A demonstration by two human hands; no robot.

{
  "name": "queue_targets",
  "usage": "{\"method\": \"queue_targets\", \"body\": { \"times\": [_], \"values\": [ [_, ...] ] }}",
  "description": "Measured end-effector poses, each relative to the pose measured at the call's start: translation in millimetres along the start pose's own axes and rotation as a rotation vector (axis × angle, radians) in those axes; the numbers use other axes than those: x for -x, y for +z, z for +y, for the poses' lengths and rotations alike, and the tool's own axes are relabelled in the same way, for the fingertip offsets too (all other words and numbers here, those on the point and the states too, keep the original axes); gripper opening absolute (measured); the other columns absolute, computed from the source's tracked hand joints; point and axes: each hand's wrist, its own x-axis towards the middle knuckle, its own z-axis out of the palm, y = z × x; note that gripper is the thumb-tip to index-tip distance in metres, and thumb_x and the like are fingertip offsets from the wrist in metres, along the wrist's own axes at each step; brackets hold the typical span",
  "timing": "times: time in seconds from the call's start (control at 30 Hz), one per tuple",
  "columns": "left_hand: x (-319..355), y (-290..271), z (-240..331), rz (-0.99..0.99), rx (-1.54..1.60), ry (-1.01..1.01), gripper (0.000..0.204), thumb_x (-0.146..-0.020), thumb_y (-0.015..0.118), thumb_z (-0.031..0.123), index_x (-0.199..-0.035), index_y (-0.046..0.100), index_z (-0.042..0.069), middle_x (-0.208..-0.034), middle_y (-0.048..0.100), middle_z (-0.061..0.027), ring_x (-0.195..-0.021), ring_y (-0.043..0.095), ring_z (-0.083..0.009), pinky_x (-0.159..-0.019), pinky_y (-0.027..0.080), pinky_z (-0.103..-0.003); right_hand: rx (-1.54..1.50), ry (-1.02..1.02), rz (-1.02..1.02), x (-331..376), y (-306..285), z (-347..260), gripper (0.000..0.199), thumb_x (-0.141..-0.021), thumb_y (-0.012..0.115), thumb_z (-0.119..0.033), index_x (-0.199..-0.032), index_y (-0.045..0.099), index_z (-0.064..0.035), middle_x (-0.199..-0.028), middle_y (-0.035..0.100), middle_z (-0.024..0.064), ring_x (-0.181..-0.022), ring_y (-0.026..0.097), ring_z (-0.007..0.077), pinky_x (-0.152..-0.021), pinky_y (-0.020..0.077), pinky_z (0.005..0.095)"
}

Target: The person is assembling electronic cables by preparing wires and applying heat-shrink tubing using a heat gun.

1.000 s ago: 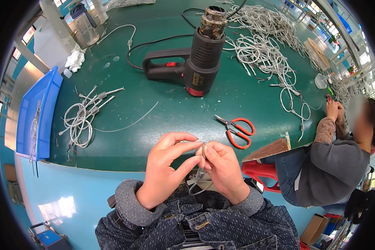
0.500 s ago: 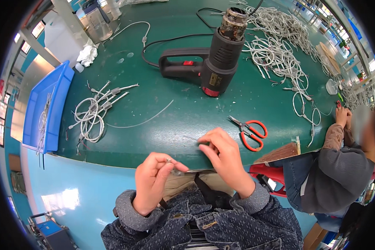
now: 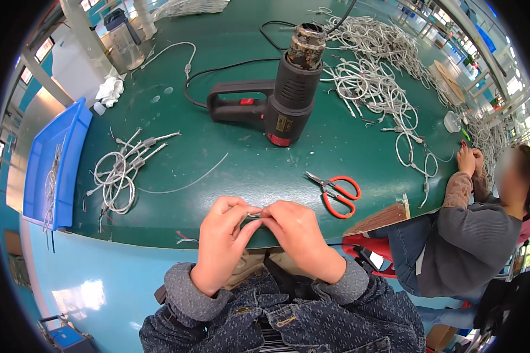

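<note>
1. Fingers of your left hand [image 3: 221, 237] pinch a small pale piece [image 3: 252, 216], left of the scissors [image 3: 325, 183] and nearer you.
2. Your right hand [image 3: 303, 236] has fingertips narrowed beside it; whether they grip, I can't tell.
3. Likely fine handwork; the next move calls for steadiness.

Matt plstc heat gun [image 3: 290, 91] w/ rough metal nozzle [image 3: 306, 47], smooth semi-gloss tabletop [image 3: 256, 170]
</note>
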Motion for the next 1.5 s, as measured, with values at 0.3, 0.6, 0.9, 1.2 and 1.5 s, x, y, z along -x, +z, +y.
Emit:
{"method": "queue_targets", "body": {
  "times": [0.3, 0.6, 0.9, 1.2, 1.5],
  "values": [
    [-9.1, 3.0, -13.6, -0.098, -0.019, -0.001, 0.012, -0.076, 0.070, 0.002, -0.087, 0.068, 0.000, -0.064, 0.055, -0.0017, -0.052, 0.040, -0.0077, -0.049, 0.033, -0.025, -0.196, 0.139, -0.002, -2.8, -21.3, 1.3, 0.014, -0.079, 0.064, 0.001, -0.093, 0.061, 0.0008, -0.082, 0.062, 0.0130, -0.076, 0.061, 0.0297, -0.068, 0.0487, 0.0367],
    [-17.7, -11.5, -0.7, -0.213, 0.616, -0.541, 0.012, -0.086, 0.064, 0.007, -0.090, 0.066, -0.004, -0.066, 0.057, -0.0011, -0.046, 0.038, -0.0023, -0.042, 0.026, -0.020, 0.549, 0.234, -0.057, 18.9, -83.1, 37.2, 0.041, -0.069, 0.058, 0.010, -0.108, 0.059, -0.0012, -0.099, 0.053, 0.0140, -0.096, 0.050, 0.0318, -0.083, 0.0421, 0.0374],
    [-19.7, -16.9, -3.2, -0.269, 0.856, -0.695, 0.015, -0.088, 0.061, 0.007, -0.095, 0.062, -0.006, -0.070, 0.058, -0.0031, -0.046, 0.033, 0.0003, -0.041, 0.022, -0.017, 0.330, 0.247, -0.097, 16.9, -69.1, 30.3, 0.044, -0.074, 0.058, 0.010, -0.117, 0.054, -0.0011, -0.090, 0.056, 0.0110, -0.077, 0.056, 0.0253, -0.070, 0.0466, 0.0341],
    [-17.2, -15.6, -2.4, -0.227, 0.895, -0.679, 0.013, -0.089, 0.061, 0.007, -0.094, 0.062, -0.005, -0.071, 0.058, -0.0038, -0.044, 0.034, 0.0006, -0.040, 0.022, -0.017, -0.254, 0.315, -0.114, 19.8, -25.6, -11.3, 0.040, -0.073, 0.065, 0.007, -0.111, 0.055, -0.0010, -0.083, 0.057, 0.0042, -0.072, 0.054, 0.0107, -0.066, 0.0454, 0.0246],
    [-20.0, -13.2, -4.1, -0.181, 0.953, -0.691, 0.011, -0.089, 0.061, 0.007, -0.093, 0.062, -0.003, -0.071, 0.059, -0.0042, -0.044, 0.034, 0.0008, -0.040, 0.023, -0.016, -0.270, 0.298, -0.073, 19.3, -26.7, -12.5, 0.039, -0.070, 0.072, 0.005, -0.105, 0.056, -0.0007, -0.082, 0.057, 0.0050, -0.064, 0.051, 0.0105, -0.059, 0.0431, 0.0243]
  ]
}}
